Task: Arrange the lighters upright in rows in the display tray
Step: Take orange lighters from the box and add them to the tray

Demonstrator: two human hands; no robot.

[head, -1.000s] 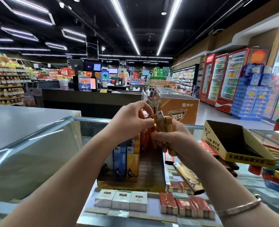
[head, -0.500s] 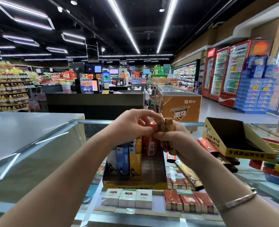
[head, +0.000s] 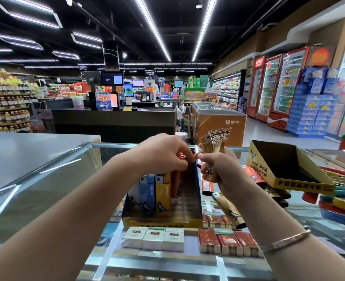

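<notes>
Bright ceiling strips; glass glare; edges warped.

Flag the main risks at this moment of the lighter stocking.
1. The right hand grips a bundle of tan lighters loosely fanned at the top; one could slip onto the glass counter.
2. The left hand reaches over the upright lighters in the display tray; a nudge might topple the row.

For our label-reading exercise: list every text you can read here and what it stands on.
"蒙牛": side of the orange freezer chest.
Large slogan below it: partly hidden by the lighters, not readable.
Yellow empty box: Chinese print, too blurred.
Tray lighters, cigarette packs: too small.
</notes>
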